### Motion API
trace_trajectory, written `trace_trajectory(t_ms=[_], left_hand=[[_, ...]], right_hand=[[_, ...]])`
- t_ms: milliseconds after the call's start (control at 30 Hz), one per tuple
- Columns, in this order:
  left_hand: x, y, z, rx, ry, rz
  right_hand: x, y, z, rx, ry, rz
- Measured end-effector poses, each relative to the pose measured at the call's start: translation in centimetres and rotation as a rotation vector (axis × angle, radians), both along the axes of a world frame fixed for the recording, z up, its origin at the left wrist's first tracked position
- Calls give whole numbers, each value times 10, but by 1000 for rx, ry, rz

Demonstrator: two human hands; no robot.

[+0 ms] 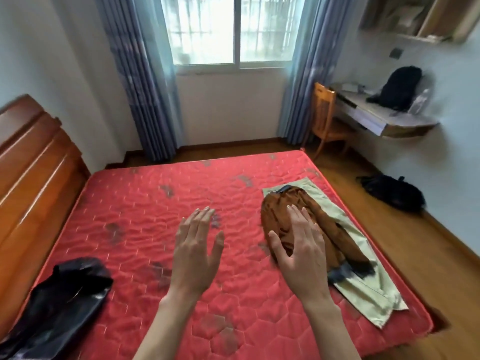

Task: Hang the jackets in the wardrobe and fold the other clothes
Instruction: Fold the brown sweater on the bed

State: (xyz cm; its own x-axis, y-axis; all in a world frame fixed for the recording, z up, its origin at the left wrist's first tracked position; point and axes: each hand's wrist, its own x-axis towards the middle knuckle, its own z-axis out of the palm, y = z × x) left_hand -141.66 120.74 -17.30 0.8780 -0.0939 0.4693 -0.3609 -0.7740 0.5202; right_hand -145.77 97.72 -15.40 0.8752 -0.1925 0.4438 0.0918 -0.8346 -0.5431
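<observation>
The brown clothes [293,224] sit folded in a small pile on the right side of the red bed [145,203], near its edge; they lie on top of a pale green cloth [368,289] spread flat under them; a bit of dark blue cloth [342,272] peeks out at the near end of the pile. Your right hand [301,253] is over the near part of the brown pile with its fingers [296,219] straight and spread, holding nothing; I cannot tell if it touches the pile. Your left hand [194,250] is beside it over the bare bed, fingers straight, holding nothing. A shiny black jacket [59,302] lies crumpled at the near left corner of the bed, well apart from both hands. Past the bed there is a window [231,29] with blue curtains [140,81]; on the right a wooden chair [327,118] stands at a table [376,118] with a black bag [397,87] on it; another black bag [392,193] lies on the floor.
</observation>
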Motion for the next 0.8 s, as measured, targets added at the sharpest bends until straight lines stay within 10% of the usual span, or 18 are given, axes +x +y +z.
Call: trace_trajectory(t_ms=[800], left_hand=[[191,-271,-42,74,57,-136]], right_hand=[[172,-280,-15,-23,-15,-34]])
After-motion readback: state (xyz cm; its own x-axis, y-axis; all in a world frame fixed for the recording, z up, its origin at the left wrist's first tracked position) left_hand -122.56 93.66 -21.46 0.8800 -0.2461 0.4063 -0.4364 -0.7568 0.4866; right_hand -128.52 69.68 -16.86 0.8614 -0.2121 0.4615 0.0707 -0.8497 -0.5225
